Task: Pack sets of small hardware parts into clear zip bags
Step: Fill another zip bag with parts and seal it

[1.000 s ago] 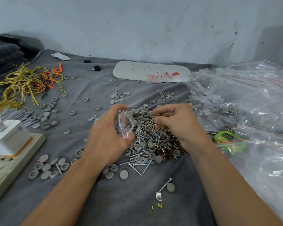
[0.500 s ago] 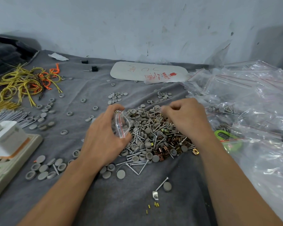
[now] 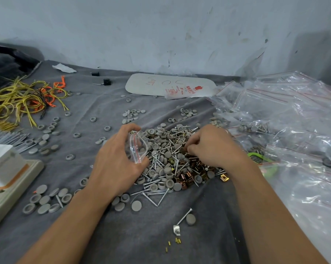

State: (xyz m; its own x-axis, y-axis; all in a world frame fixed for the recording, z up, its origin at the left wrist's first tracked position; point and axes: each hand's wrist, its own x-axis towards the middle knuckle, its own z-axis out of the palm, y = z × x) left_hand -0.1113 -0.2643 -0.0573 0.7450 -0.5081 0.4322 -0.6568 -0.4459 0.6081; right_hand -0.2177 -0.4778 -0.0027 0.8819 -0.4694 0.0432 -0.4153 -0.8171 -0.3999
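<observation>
Left of pile (image 3: pixel 172 155), wires (image 3: pixel 23 98), power strip (image 3: pixel 12 191)

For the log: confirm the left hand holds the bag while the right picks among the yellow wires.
Not the wires: the right hand picks in the parts pile. The left hand does hold the bag, per the head view.

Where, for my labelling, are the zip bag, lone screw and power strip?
zip bag (image 3: pixel 137 149), head view, red seal strip.
lone screw (image 3: pixel 183 217), head view, mid-shaft.
power strip (image 3: pixel 16 199), head view, side wall.
</observation>
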